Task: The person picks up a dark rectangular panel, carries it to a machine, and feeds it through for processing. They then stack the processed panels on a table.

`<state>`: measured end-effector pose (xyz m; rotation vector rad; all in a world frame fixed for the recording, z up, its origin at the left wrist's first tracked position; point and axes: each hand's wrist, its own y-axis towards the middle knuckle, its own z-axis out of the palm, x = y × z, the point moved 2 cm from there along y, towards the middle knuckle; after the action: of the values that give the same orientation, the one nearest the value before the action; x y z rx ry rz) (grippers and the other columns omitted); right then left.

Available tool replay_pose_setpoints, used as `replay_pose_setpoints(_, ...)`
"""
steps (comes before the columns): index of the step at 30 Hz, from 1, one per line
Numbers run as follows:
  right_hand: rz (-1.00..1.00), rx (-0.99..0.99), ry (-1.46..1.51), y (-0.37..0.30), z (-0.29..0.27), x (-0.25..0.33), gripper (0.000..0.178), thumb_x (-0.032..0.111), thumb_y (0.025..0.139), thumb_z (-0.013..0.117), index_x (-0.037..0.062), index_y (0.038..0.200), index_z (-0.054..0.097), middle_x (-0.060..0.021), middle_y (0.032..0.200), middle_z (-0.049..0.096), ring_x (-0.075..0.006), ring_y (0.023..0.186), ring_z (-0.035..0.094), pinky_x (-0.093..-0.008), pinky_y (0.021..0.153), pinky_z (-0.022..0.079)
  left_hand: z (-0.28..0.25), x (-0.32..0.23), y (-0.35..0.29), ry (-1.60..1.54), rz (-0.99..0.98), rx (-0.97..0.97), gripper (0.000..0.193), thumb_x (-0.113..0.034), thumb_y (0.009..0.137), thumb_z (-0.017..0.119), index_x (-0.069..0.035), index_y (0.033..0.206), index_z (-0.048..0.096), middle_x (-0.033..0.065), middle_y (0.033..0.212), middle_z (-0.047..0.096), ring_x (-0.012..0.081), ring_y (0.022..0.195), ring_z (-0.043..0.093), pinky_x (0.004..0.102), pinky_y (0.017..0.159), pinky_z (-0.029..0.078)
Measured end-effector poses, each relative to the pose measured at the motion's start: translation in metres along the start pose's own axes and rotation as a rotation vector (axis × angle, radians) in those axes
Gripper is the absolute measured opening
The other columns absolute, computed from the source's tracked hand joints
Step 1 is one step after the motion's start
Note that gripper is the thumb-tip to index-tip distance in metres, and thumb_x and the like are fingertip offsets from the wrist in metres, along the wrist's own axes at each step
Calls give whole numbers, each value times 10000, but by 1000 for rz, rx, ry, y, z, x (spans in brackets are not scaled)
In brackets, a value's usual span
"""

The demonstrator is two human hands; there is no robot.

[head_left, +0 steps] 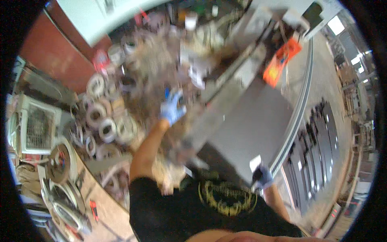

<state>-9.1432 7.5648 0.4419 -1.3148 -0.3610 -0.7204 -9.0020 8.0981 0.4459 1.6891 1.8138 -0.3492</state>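
Note:
My left hand [173, 109], in a light blue glove, reaches forward over a cluttered area with its fingers spread. A small dark blue item [167, 93] shows at its fingertips; blur hides what it is and whether they touch. At my right side a large flat grey panel [254, 125] lies tilted across the view. My right hand [264, 178], gloved in darker blue, is closed at the panel's near right corner. Beside those fingers a white label [255, 163] sits on the panel.
Many rolls of edge banding [108, 130] are heaped at left. An orange-red bin [282, 62] stands beyond the panel, by a long metal rail [300, 109]. Dark panels [312, 161] stand in a row at right. A red-handled tool [93, 210] lies on a wooden board [109, 220].

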Motion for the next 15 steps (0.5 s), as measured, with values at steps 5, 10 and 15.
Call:
replay_pose_setpoints(5, 176, 116, 283, 37, 1, -6, 173, 262, 881, 537, 128, 803, 614, -40, 652, 583, -238, 573, 561, -373, 534, 461, -128, -105, 21, -27, 491, -418, 549, -243, 691, 753, -124, 1173, 520, 147, 1308, 483, 349, 1170, 485, 451, 993, 393)
replay_pose_setpoints(10, 93, -74, 191, 70, -12, -35, 264, 317, 894, 532, 74, 898, 635, -81, 791, 644, -273, 727, 605, -408, 696, 483, -251, -246, 44, 516, 874, -672, 474, -328, 758, 706, -146, 1173, 569, 125, 1237, 528, 350, 1122, 517, 454, 931, 417)
replay_pose_setpoints(15, 138, -87, 143, 72, 2, -34, 331, 369, 918, 533, 71, 1002, 652, -82, 922, 672, -271, 809, 602, -426, 774, 469, -354, -362, 80, 1082, 636, -986, 487, -512, 775, 612, -250, 1185, 608, 103, 1426, 353, 386, 1305, 288, 510, 1054, 266)
